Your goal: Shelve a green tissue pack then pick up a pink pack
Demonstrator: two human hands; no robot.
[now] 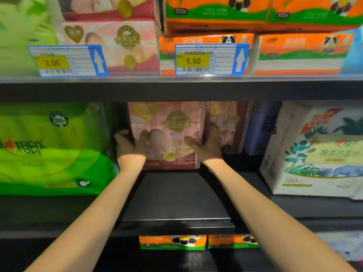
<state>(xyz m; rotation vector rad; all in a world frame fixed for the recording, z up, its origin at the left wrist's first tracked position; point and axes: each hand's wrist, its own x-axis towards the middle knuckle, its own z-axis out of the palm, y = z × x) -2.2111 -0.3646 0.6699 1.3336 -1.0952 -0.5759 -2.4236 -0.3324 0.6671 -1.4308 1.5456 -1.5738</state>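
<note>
A large pink tissue pack with a gold emblem and "2400" printed low on its front stands deep on the middle shelf. My left hand grips its left edge, thumb on the front and fingers round the side. My right hand grips its right edge the same way, fingers tucked between it and a second pink pack behind and to the right. Both forearms reach in over the dark shelf board.
A big green tissue pack fills the shelf's left side; a white pack with leaf print stands at the right. Above, pink and orange packs sit behind price tags 2.00 and 1.50. Orange packs lie on the shelf below.
</note>
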